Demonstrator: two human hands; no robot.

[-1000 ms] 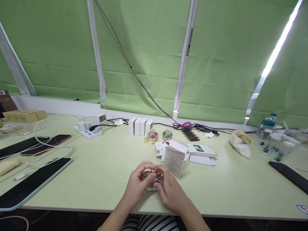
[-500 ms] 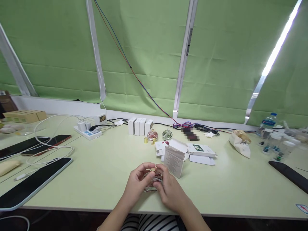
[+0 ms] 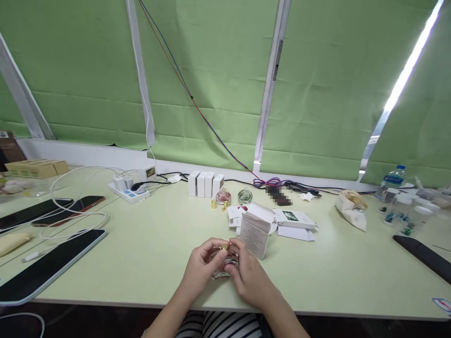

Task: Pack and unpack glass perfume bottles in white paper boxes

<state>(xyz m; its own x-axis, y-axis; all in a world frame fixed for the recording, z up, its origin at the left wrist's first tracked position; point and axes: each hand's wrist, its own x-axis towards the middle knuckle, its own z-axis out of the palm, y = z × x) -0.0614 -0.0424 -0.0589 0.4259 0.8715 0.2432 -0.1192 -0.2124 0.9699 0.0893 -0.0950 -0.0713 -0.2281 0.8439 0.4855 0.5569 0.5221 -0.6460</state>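
Observation:
Near the table's front edge, a clear glass perfume bottle (image 3: 221, 274) stands between my hands, its middle largely covered by fingers. My left hand (image 3: 201, 263) pinches a gold cap (image 3: 224, 246) at the bottle's top with thumb and fingers. From the other side, my right hand (image 3: 248, 274) is closed round the glass, its index finger up beside the cap. Just behind the right hand stands an opened white carton (image 3: 254, 234) with printed text. Whether the cap is seated on the neck is hidden.
Farther back are a pink perfume bottle (image 3: 223, 197), a green one (image 3: 244, 196), small gold caps (image 3: 213, 204) and several white boxes (image 3: 205, 185). Flattened cartons (image 3: 296, 219) lie right of centre. Phones (image 3: 52, 267) and a power strip (image 3: 129, 193) with cables occupy the left.
My hands keep almost the same grip on the bottle and cap. The cap's top appears slightly turned or tilted; everything else stays in place.

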